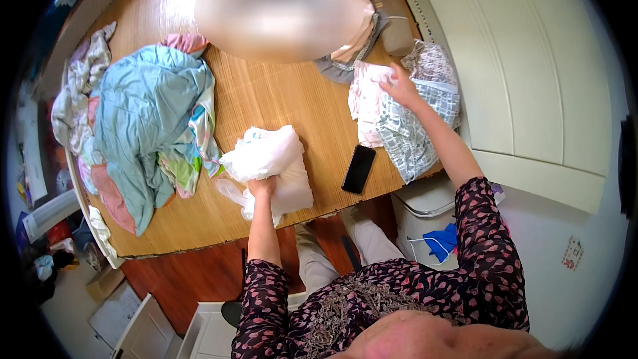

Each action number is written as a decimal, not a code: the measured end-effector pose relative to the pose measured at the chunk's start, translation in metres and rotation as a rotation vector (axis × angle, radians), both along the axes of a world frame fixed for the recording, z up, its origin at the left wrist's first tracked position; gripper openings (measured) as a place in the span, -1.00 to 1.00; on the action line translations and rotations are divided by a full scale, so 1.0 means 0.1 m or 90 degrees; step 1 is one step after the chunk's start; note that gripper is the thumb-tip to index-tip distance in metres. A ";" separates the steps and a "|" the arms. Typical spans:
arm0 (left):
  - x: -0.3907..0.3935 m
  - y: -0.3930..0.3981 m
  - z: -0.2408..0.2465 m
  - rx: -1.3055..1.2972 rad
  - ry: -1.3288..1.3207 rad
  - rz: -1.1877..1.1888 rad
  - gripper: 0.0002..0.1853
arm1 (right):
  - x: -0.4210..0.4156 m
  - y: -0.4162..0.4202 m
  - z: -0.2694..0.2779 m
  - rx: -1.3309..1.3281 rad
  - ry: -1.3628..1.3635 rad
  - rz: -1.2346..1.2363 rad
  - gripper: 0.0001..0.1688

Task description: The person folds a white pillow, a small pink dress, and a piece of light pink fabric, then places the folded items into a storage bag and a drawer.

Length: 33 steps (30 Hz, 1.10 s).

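My left hand (261, 188) is at a white translucent plastic bag (266, 154), its fingers hidden in the bunched plastic. Soft white contents with a little blue show inside. The bag rests near the front edge of a bamboo mat (279, 94). Further right, my right hand (403, 90) reaches over a pale pink folded garment (369, 109), fingertips at its upper part. Whether those fingers grip the cloth is unclear. Beneath my right forearm lies a grey-and-white patterned garment (413, 134). A black smartphone (359, 169) lies between the bag and these clothes.
A light blue quilt (154, 94) is heaped at the left, with a grey printed cloth (82, 94) beside it. A floral cloth (436, 62) lies at the right, against a cream panel (538, 70). Below the edge stands a white lidded bin (431, 199). A blurred oval covers the top.
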State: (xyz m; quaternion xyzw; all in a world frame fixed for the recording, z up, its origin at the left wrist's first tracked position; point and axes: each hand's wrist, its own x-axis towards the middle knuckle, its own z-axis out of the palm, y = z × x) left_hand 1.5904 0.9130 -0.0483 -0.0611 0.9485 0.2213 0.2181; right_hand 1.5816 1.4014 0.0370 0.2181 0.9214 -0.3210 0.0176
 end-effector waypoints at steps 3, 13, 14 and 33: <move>0.13 -0.01 -0.37 -0.071 -0.074 0.063 -0.27 | -0.38 0.07 -0.18 0.063 0.012 -0.012 0.08; 0.02 -0.17 -0.86 -0.006 -0.103 0.055 -0.28 | -1.57 0.11 -0.56 0.206 0.147 -0.026 0.30; 0.01 -0.18 -0.89 0.000 -0.104 0.054 -0.29 | -1.67 0.09 -0.63 0.226 0.146 -0.025 0.33; -0.03 -0.24 -0.64 0.186 -0.072 0.019 -0.32 | -2.01 -2.53 -1.06 -0.721 0.096 0.083 -0.79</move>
